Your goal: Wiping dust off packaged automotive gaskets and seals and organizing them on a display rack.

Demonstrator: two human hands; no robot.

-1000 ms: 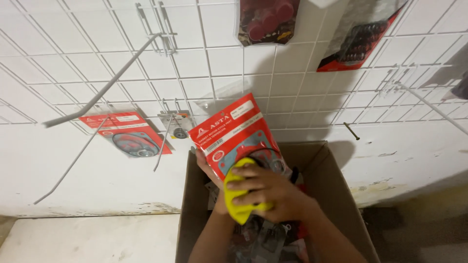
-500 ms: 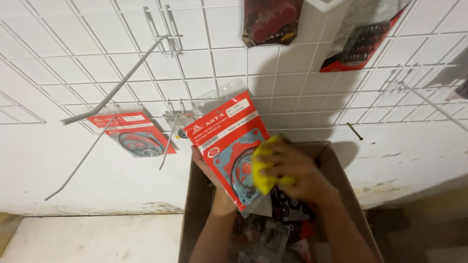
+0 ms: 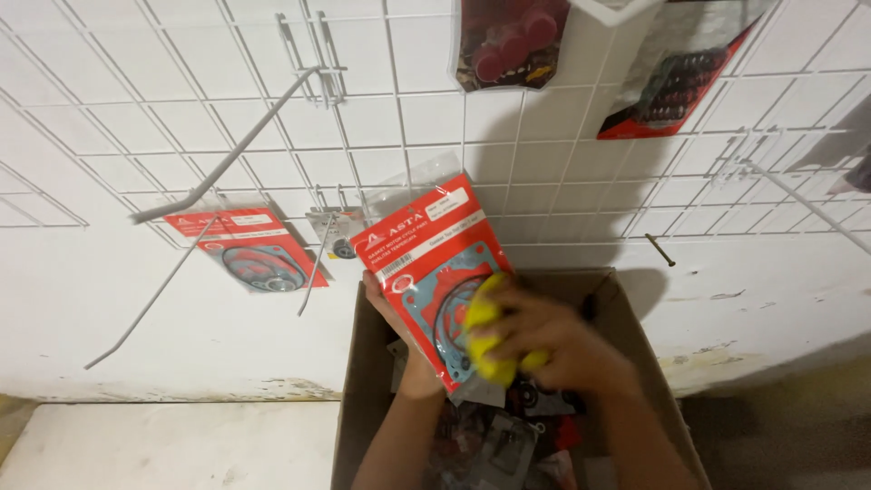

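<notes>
My left hand [image 3: 392, 319] holds a red clear-fronted packet of gaskets [image 3: 428, 263] from behind, tilted up over an open cardboard box [image 3: 363, 381]. Only its wrist and a few fingers show at the packet's left edge. My right hand [image 3: 553, 345] presses a yellow cloth [image 3: 485, 338] against the packet's lower front. The cloth covers part of the blue gasket shape inside the packet.
A white wire grid panel [image 3: 227, 118] covers the wall, with long bare hooks [image 3: 218, 186] sticking out. Another red gasket packet [image 3: 249, 254] and a small packet [image 3: 337, 234] hang at left; two packets [image 3: 508, 41] [image 3: 671, 77] hang above. The box holds several more packets.
The yellow cloth in my right hand has moved across the packet's front, out to the right and back to its lower middle. The packet stays held up over the box.
</notes>
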